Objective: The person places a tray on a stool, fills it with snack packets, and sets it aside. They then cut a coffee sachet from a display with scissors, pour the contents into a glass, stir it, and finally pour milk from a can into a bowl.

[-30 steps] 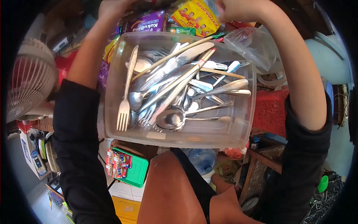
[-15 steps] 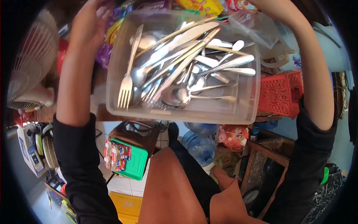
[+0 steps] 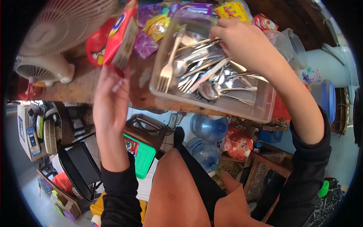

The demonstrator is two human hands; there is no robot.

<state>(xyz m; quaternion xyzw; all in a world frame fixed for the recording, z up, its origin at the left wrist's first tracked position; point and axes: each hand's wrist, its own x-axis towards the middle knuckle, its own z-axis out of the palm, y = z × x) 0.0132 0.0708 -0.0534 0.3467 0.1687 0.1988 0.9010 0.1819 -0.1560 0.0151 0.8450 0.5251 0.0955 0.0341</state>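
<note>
A clear plastic bin (image 3: 247, 109) of cutlery sits on the wooden table. Inside lie a fork (image 3: 166, 73) along the left wall, several spoons (image 3: 209, 90), more forks and thin sticks in a loose pile. Over the bin's far part is my right hand (image 3: 240, 43), its fingers curled and pressed together at the cutlery; what is between them is hidden. My left hand (image 3: 113, 89), slightly blurred, grips the lower end of a red snack packet (image 3: 123, 38), which stands upright left of the bin.
A fan (image 3: 53, 41) stands at the left end of the table (image 3: 145, 85). Purple and yellow packets (image 3: 157, 28) lie behind the bin. Below are a green-lidded container (image 3: 145, 160), blue water jugs (image 3: 204, 153) and a black chair (image 3: 79, 170).
The bin now sits lower and to the right in view, turned a little. My right hand has come over the cutlery. My left hand has come lower with the red packet showing in it.
</note>
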